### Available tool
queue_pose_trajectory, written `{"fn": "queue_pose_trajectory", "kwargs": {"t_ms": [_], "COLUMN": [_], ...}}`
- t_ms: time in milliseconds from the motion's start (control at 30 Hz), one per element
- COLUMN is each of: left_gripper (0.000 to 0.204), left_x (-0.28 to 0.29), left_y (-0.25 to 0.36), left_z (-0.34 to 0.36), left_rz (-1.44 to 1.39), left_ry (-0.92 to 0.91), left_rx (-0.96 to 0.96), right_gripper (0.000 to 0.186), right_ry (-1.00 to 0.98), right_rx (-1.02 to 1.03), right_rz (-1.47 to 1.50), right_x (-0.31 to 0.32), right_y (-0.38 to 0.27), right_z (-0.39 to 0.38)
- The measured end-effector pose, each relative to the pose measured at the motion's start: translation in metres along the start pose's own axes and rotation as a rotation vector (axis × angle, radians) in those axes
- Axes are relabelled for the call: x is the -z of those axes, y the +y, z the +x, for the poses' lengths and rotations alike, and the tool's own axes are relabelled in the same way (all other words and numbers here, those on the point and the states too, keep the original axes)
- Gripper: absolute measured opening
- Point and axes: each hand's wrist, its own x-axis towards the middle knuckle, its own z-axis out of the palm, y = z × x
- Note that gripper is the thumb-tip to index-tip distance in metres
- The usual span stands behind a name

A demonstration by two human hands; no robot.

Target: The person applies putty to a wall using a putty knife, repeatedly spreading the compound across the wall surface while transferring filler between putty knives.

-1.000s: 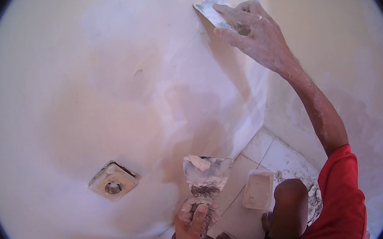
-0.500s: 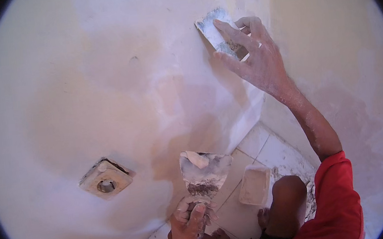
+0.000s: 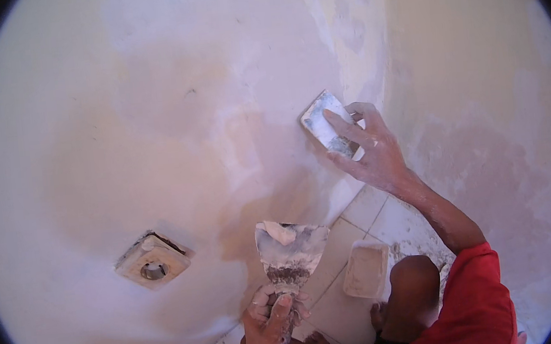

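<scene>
My right hand (image 3: 373,149) grips a small flat spreader blade (image 3: 324,124), white with putty, held against the patchy wall (image 3: 170,116) just left of the corner. Its index finger lies on the blade. My left hand (image 3: 273,318), coated with pale powder, is closed round the handle of a wide putty knife (image 3: 290,245) at the bottom centre; a lump of pale filler sits on its dirty metal blade. Left of it, a square socket (image 3: 154,266) stands slightly out of the wall, with a dark gap along its upper edge.
A second wall (image 3: 465,74) meets the first at a corner on the right. Below lies a tiled floor (image 3: 330,266) with a dusty plastic tub (image 3: 363,271) and scattered debris beside my bent knee (image 3: 410,292). My bare feet show near the tub.
My right hand has moved down the wall with the blade, from near the top edge to about mid-height. My left hand and putty knife have shifted only slightly in view.
</scene>
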Motion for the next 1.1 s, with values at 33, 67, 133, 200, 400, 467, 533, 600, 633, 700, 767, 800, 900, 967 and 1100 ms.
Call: {"fn": "queue_pose_trajectory", "kwargs": {"t_ms": [33,67,133,200,400,467,533,600,633,700,767,800,900,967,1100], "left_gripper": [0.034,0.034,0.032,0.032,0.032,0.032,0.032,0.03,0.029,0.03,0.032,0.032,0.031,0.031,0.027], "left_x": [-0.002,-0.002,-0.002,-0.001,-0.003,-0.003,-0.003,0.001,0.003,0.0,-0.001,0.0,-0.004,-0.004,0.0], "left_y": [0.0,0.001,0.002,0.002,0.002,0.002,0.003,0.003,0.003,0.005,0.005,0.004,0.006,0.007,0.005], "left_z": [0.0,0.001,0.003,0.003,0.005,0.005,0.005,0.005,0.005,0.006,0.006,0.006,0.007,0.006,0.007], "left_rz": [0.008,0.008,0.028,0.027,-0.011,-0.014,0.006,0.004,0.002,0.018,0.034,0.024,0.029,0.046,0.022], "left_ry": [0.041,0.039,0.012,0.017,0.007,0.016,0.031,-0.006,-0.04,-0.009,0.015,0.023,0.026,0.023,-0.021], "left_rx": [-0.021,-0.022,-0.008,0.0,0.001,0.007,0.017,0.035,0.049,0.033,0.013,0.004,0.0,0.01,0.072], "right_gripper": [0.06,0.06,0.059,0.058,0.061,0.06,0.06,0.059,0.059,0.059,0.061,0.061,0.059,0.057,0.066], "right_ry": [-0.004,-0.003,0.091,0.098,0.202,0.208,0.213,0.188,0.185,0.087,-0.017,-0.043,0.021,0.109,0.135], "right_rx": [-0.023,-0.023,-0.095,-0.172,-0.14,-0.106,-0.072,0.0,-0.001,0.037,-0.008,0.001,0.11,0.206,0.353], "right_rz": [0.036,0.035,0.121,0.185,0.089,0.055,0.02,-0.005,-0.008,-0.126,-0.1,-0.043,-0.002,-0.014,0.007], "right_x": [0.004,0.009,0.028,0.044,0.054,0.049,0.043,0.034,0.031,0.025,0.031,0.03,0.029,0.025,0.009], "right_y": [0.001,0.003,0.011,0.008,-0.01,-0.016,-0.02,-0.019,-0.019,-0.02,-0.018,-0.012,0.017,0.036,0.053], "right_z": [0.001,0.01,0.047,0.088,0.136,0.13,0.118,0.099,0.088,0.066,0.049,0.041,0.046,0.064,0.099]}}
